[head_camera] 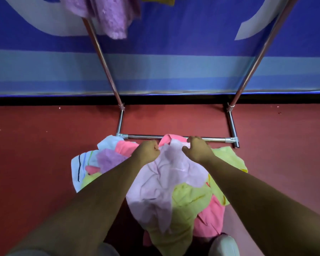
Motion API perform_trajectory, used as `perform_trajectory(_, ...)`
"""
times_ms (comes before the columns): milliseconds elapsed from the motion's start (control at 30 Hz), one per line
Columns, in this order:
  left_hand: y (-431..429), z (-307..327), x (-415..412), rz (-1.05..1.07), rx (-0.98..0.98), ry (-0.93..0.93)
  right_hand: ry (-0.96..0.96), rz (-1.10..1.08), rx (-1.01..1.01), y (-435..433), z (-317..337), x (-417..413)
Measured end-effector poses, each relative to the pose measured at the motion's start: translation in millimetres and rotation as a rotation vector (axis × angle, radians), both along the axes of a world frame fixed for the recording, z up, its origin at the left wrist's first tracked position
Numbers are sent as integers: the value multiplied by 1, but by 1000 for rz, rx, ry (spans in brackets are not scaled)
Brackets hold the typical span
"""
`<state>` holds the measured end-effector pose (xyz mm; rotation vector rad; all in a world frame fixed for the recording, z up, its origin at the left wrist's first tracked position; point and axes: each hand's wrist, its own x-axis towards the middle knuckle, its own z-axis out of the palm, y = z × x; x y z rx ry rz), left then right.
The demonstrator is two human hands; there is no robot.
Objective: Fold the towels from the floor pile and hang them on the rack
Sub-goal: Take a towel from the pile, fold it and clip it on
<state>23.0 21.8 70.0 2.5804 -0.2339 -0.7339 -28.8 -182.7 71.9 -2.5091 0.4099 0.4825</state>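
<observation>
A heap of towels (188, 204) in pink, yellow-green, purple and white lies on the red floor in front of me. On top of it is a pale lilac towel (161, 180), crumpled. My left hand (148, 151) is closed on its upper left edge. My right hand (198, 150) pinches its upper right edge, fingers curled around the cloth. The metal rack (175, 137) stands just beyond the heap, its base bar touching the far towels. A purple towel (109, 15) and a yellow towel (163, 0) hang from the rack at the top.
A blue and white banner wall (174, 67) stands behind the rack. Two slanted rack poles (103, 60) rise left and right. Red floor (35, 145) spreads to both sides of the heap. My knee or shoe (224, 244) shows at the bottom.
</observation>
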Motion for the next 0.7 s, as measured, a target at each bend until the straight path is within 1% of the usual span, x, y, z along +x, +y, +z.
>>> perform_trajectory(133,4,-49,4,-21,11,50,86,8,32,1,-48,6)
perform_trajectory(233,2,-76,1,13,26,171,134,22,85,3,-82,4)
perform_trajectory(300,2,-95,-7,-4,50,253,191,29,114,6,-102,-3)
perform_trajectory(400,3,-122,-22,24,86,319,240,9,164,14,-125,-18)
perform_trajectory(467,2,-132,-29,46,67,288,225,9,171,19,-138,-26)
perform_trajectory(600,1,-140,-32,-5,-25,226,257,67,129,21,-146,-28)
perform_trajectory(700,0,-126,-25,107,-139,195,262,39,191,17,-135,-21)
